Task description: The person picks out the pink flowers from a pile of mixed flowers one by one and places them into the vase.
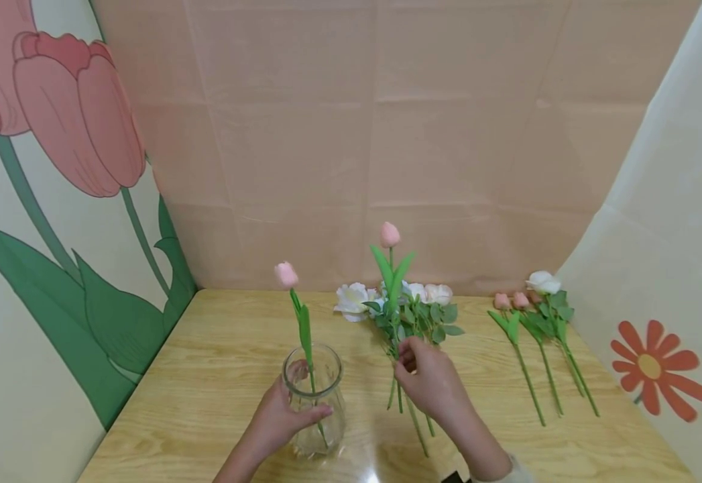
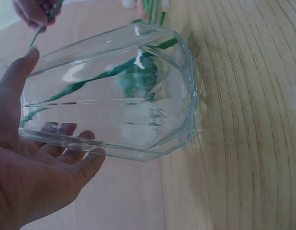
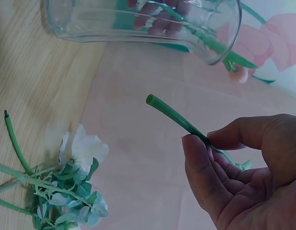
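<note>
A clear glass vase point(image 1: 326, 429) stands near the front of the table, and my left hand point(image 1: 278, 412) grips its side, fingers behind and thumb across the front. Inside it leans one pink tulip point(image 1: 287, 275), its green stem point(image 2: 97, 76) slanting through the glass. To the right, my right hand point(image 1: 432, 379) pinches the stem point(image 3: 174, 116) of a second pink tulip point(image 1: 389, 235) between thumb and fingertips. That tulip is upright with its bloom at the top, and its cut stem end juts below the fingers, apart from the vase.
Behind the right hand lies a bunch of white and pale pink flowers point(image 1: 353, 302) with leafy stems. Farther right on the wooden table point(image 1: 218, 376) lie two pink tulips point(image 1: 520, 300) and a white rose point(image 1: 542, 282). A pink cloth backdrop point(image 1: 326, 147) hangs behind the table.
</note>
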Available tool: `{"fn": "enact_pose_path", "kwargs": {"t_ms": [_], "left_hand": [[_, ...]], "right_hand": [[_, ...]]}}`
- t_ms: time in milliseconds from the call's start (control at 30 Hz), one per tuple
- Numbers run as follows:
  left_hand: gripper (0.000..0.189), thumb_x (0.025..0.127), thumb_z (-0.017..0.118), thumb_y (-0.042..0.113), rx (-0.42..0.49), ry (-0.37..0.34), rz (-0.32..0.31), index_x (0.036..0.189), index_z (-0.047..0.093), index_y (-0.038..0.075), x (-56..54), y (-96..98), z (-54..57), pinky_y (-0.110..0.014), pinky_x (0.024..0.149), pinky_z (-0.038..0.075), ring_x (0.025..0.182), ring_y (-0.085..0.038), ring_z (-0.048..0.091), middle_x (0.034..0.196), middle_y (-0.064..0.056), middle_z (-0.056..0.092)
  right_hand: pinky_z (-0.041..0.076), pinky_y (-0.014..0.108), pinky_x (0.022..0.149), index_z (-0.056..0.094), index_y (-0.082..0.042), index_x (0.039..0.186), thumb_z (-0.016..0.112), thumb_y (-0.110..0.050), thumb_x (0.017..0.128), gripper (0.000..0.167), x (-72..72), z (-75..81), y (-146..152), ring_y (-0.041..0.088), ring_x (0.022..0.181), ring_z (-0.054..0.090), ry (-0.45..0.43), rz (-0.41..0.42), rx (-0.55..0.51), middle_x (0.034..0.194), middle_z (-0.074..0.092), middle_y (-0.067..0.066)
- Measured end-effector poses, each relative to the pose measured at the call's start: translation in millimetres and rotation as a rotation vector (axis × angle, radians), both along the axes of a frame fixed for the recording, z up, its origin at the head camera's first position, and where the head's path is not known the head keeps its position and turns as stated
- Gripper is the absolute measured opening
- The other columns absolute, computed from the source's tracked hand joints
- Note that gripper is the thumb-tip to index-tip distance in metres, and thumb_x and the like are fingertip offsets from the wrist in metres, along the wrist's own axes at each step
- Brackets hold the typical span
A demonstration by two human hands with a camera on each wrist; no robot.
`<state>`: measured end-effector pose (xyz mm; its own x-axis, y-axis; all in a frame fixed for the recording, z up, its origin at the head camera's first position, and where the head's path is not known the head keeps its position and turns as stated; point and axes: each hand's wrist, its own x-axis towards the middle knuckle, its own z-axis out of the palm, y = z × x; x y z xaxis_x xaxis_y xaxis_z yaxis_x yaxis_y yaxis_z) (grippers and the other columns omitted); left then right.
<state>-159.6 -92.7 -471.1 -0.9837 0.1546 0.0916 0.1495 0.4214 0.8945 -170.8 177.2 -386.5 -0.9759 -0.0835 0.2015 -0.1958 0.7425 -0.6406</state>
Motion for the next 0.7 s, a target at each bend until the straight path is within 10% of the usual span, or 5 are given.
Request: {"fn": "enact_pose_path", "kwargs": {"t_ms": [700], "left_hand": [[0.083, 0.079, 0.086, 0.043, 0.021, 0.000, -0.019, 0.146, 0.046, 0.015, 0.0, -0.7, 0.6, -0.076, 0.101, 0.037, 0.137, -0.051, 0.043, 0.148, -0.021, 0.051]], "right_hand": [[0.056, 0.027, 0.071, 0.066, -0.004, 0.107, 0.072, -0.009, 0.091, 0.018, 1.8, 11.9, -29.0, 0.010, 0.082, 0.065, 0.080, 0.028, -0.075, 0.088, 0.068, -0.002]]}}
